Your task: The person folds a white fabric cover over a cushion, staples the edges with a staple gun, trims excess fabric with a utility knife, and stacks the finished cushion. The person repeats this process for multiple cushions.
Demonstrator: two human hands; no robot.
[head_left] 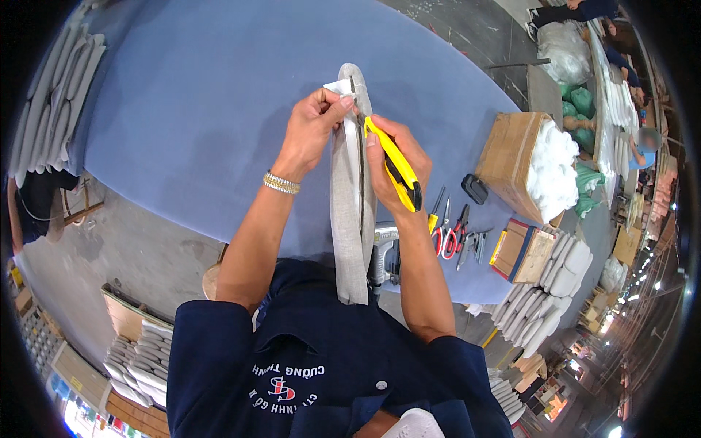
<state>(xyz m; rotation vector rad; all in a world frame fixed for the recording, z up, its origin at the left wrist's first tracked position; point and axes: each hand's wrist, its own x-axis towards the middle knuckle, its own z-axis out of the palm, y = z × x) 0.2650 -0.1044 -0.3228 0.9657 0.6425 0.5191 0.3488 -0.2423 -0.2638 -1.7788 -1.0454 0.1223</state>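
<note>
A long, narrow grey fabric-covered cushion piece [343, 226] runs from the table towards my body, its rounded end pointing away from me. A dark slit or gap runs lengthwise along it, beside a pale inner edge. Near the far end, my left hand [310, 128] pinches the edge of a white piece of material [338, 87] at the slit. My right hand [413, 152] grips a yellow-and-black utility knife [395, 159], its front end against the cushion piece just below my left fingertips. Whether the blade is out cannot be made out. A staple gun [382, 252] lies partly hidden beside my right forearm.
On the blue table [212, 87], right of my arm, lie red-handled scissors [443, 241], pliers [461, 223], a screwdriver [434, 215] and a black object [475, 189]. Beyond them stand a cardboard box [507, 157] of white stuffing and stacked grey cushions [566, 259]. More cushion pieces [58, 102] stand far left.
</note>
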